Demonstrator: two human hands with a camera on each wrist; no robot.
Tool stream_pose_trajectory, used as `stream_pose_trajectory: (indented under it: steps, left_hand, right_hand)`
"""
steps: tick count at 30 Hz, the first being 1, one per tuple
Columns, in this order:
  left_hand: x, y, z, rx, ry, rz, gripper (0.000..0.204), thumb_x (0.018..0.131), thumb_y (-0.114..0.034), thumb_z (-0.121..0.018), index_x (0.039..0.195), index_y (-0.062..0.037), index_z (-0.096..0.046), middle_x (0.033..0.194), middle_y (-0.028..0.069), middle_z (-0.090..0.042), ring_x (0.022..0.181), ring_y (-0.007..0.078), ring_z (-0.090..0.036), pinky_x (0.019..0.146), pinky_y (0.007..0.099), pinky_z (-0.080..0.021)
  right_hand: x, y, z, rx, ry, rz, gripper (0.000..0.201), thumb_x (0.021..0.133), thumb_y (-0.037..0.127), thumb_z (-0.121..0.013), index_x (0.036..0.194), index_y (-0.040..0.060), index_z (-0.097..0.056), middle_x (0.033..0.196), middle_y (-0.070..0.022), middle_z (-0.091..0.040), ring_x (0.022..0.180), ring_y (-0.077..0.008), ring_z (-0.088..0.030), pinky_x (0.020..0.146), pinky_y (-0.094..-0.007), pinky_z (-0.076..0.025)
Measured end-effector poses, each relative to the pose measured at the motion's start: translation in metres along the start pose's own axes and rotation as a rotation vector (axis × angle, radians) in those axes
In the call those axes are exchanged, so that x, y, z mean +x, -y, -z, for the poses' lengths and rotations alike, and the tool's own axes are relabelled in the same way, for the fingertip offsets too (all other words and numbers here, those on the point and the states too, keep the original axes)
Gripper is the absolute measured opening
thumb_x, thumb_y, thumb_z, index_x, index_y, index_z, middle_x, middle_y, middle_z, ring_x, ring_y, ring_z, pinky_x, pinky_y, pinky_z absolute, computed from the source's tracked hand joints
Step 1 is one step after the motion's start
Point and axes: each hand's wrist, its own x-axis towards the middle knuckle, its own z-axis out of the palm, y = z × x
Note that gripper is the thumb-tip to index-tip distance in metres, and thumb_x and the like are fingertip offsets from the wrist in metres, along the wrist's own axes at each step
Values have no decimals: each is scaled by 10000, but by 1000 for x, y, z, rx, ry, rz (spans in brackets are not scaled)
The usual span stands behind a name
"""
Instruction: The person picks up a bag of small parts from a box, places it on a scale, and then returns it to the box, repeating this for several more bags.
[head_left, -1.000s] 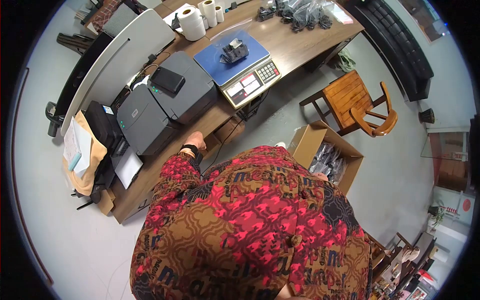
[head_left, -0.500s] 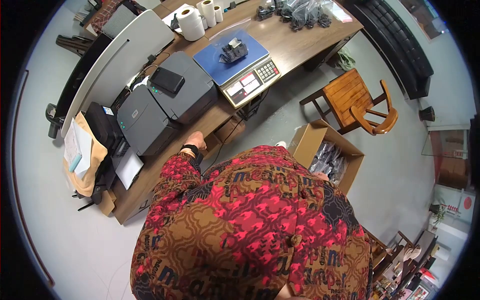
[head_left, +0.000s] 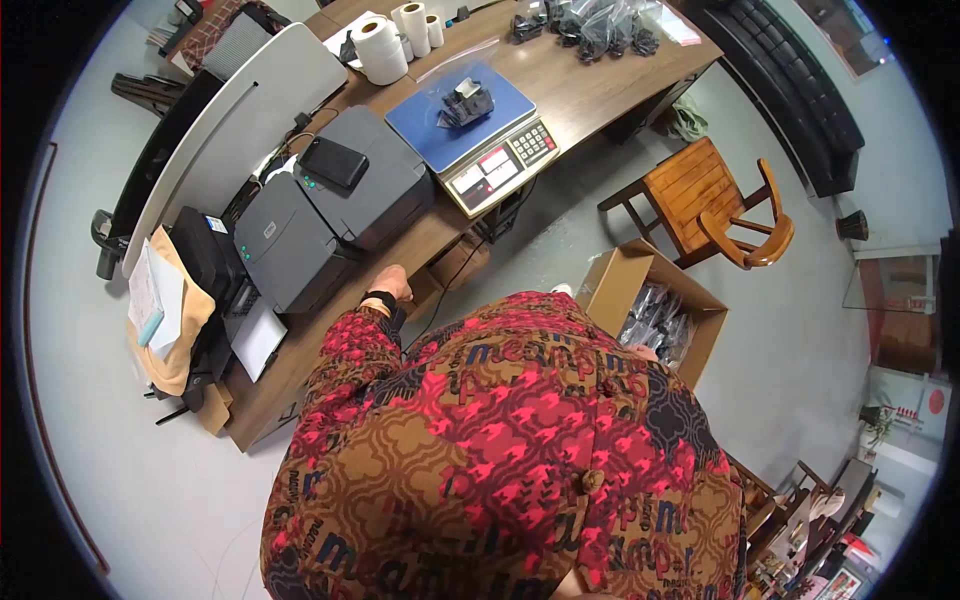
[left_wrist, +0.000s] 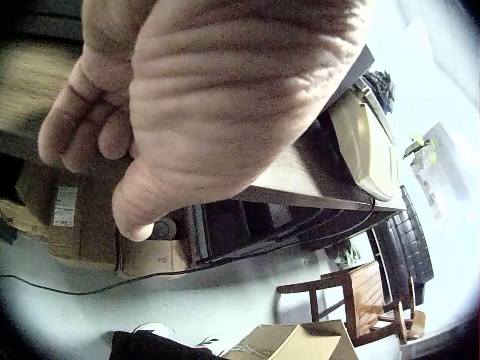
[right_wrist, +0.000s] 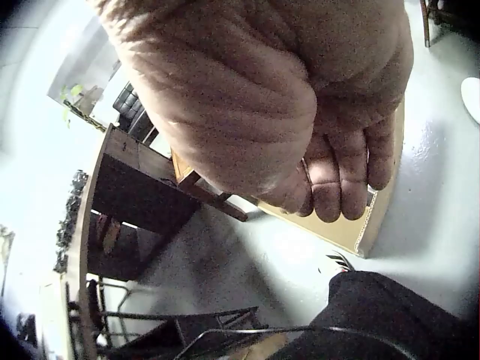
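My left hand (head_left: 392,283) rests at the front edge of the wooden desk (head_left: 420,222), below the grey printers. Its fingers hang loosely curled around nothing in the left wrist view. My right hand (right_wrist: 247,90) hangs beside an open cardboard box (right_wrist: 337,229), fingers relaxed, palm bare. In the head view the jacket hides most of that hand. Clear bags with dark contents (head_left: 658,322) fill the box on the floor. On the desk, a digital scale (head_left: 408,112) with a blue platform bears a clear plastic bag of black parts (head_left: 466,104).
Two grey printers (head_left: 290,240) line the near desk, with a black phone-like device (head_left: 334,162) on top. White label rolls (head_left: 380,52) and more bags of black parts (head_left: 605,28) lie farther back. A wooden chair (head_left: 690,200) stands past the box; a cable (left_wrist: 247,259) hangs below the desk.
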Motion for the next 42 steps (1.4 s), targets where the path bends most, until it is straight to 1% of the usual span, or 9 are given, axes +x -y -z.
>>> stream_pose_trajectory:
  steps: [5, 12, 14, 21, 29, 36, 38, 41, 42]
  left_hand:
    - [-1, 0, 1, 4, -20, -15, 442, 642, -197, -807, 999, 26, -675, 1093, 221, -638, 1055, 334, -614, 895, 396, -507]
    - [9, 3, -6, 3, -31, -14, 482, 635, -230, -828, 985, 53, -655, 1057, 230, -649, 1037, 333, -624, 858, 392, -515]
    - [7, 4, -6, 8, -30, -21, 507, 630, -243, -833, 1004, 49, -652, 1078, 230, -642, 1051, 332, -617, 869, 392, -512]
    - [10, 6, -9, 28, -45, -25, 458, 646, -218, -817, 1004, 31, -674, 1091, 219, -641, 1061, 331, -613, 896, 391, -505]
    - [10, 5, -7, 41, -18, -53, 483, 638, -238, -816, 983, 59, -654, 1067, 238, -642, 1046, 328, -618, 869, 386, -509]
    - [4, 1, -4, 43, -38, -36, 450, 629, -219, -813, 977, 35, -681, 1082, 213, -647, 1060, 315, -615, 890, 376, -511]
    - [9, 4, -7, 51, -61, -55, 433, 635, -215, -809, 962, 38, -682, 1078, 219, -646, 1061, 321, -613, 888, 381, -510]
    - [15, 6, -12, 52, -56, -47, 384, 660, -197, -791, 958, 21, -687, 1087, 221, -640, 1066, 327, -608, 897, 396, -502]
    - [-6, 1, -2, -41, -39, 4, 367, 669, -183, -777, 970, 6, -686, 1099, 221, -635, 1073, 335, -601, 902, 405, -497]
  right_hand:
    - [36, -37, 16, -239, -42, -9, 197, 870, 161, -583, 909, -20, -652, 791, -92, -685, 715, -182, -658, 658, -309, -511]
    - [16, -16, 9, -91, 8, 27, 212, 847, 188, -603, 908, -5, -663, 803, -94, -690, 733, -186, -661, 668, -320, -509]
    - [-5, 8, -2, -371, -116, 4, 231, 844, 213, -612, 913, -1, -663, 805, -97, -688, 764, -193, -660, 687, -333, -504]
    - [52, -53, 18, -467, -107, 58, 283, 833, 280, -612, 936, 26, -683, 864, -117, -698, 848, -229, -666, 752, -356, -496]
    - [20, -28, 7, -10, -20, 30, 206, 851, 170, -598, 901, -19, -661, 818, -112, -692, 725, -211, -665, 667, -335, -521]
    - [27, -29, 5, 46, 28, 3, 175, 852, 137, -598, 886, -27, -651, 793, -100, -685, 687, -188, -652, 639, -323, -523]
    - [26, -26, 1, -313, -119, 49, 168, 862, 140, -583, 850, -14, -650, 776, -81, -679, 688, -171, -647, 641, -327, -520]
    - [12, -22, -5, -174, -172, 85, 173, 841, 170, -583, 842, 22, -671, 803, -100, -691, 710, -219, -660, 654, -347, -521]
    - [10, -26, -6, -718, -165, 276, 180, 821, 187, -586, 856, 41, -686, 827, -118, -696, 726, -255, -662, 658, -356, -522]
